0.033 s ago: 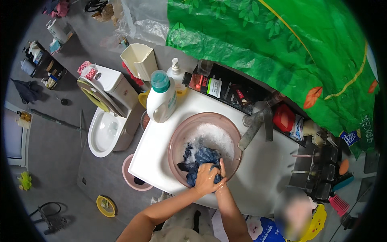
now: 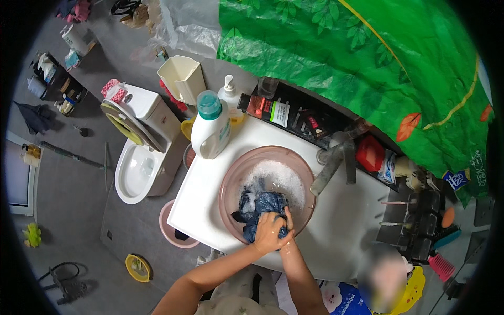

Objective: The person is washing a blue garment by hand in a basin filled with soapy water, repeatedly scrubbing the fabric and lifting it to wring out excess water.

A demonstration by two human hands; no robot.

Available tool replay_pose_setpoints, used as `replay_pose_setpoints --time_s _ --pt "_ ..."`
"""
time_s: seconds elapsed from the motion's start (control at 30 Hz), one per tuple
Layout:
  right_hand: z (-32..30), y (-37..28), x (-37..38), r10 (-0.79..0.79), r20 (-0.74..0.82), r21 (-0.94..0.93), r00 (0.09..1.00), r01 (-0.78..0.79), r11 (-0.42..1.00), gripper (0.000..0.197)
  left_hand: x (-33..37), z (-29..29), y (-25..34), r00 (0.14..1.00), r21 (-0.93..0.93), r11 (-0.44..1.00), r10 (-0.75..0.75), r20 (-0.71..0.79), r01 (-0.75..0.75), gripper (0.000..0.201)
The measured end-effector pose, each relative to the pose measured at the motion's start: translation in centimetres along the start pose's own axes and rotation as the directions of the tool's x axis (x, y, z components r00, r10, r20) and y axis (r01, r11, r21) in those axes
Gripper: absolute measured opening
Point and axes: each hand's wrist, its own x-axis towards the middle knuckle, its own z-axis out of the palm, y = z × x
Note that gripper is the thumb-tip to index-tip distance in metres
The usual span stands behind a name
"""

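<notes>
A pinkish translucent basin (image 2: 227, 181) stands on the white washbasin counter (image 2: 197, 189). White suds (image 2: 289, 178) and a bunched, wet dark-blue cloth (image 2: 270, 200) lie inside it. My left hand (image 2: 268, 233) is closed over the near part of the cloth, its fingers curled into the fabric. Right beside it, my right hand (image 2: 288, 229) grips the same bundle, with the thumb side turned up. The two hands touch at the basin's near rim, and some fingertips are hidden in the folds. Both wrists look wet.
A grey faucet (image 2: 332, 163) reaches toward the basin's right rim. Behind its left side stand a white detergent bottle (image 2: 210, 128) and a pump bottle (image 2: 229, 94). A dark shelf (image 2: 299, 121) with toiletries runs along the back. A toilet (image 2: 139, 168) and pink bucket (image 2: 176, 226) are left.
</notes>
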Motion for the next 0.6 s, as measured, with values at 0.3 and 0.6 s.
replay_pose_setpoints --time_s 0.3,0.6 --pt "5.2 -0.4 -2.5 -0.048 -0.303 -0.262 0.952 -0.035 0.965 0.031 -0.7 1.2 -3.4 0.844 -0.499 0.720 -0.534 0.047 0.483 0.021" --pt "9.2 -7.1 -7.6 -0.378 0.528 -0.849 0.761 0.469 -0.242 0.027 1.1 -4.8 -4.1 0.955 -0.113 0.948 -0.294 0.040 0.297 0.031"
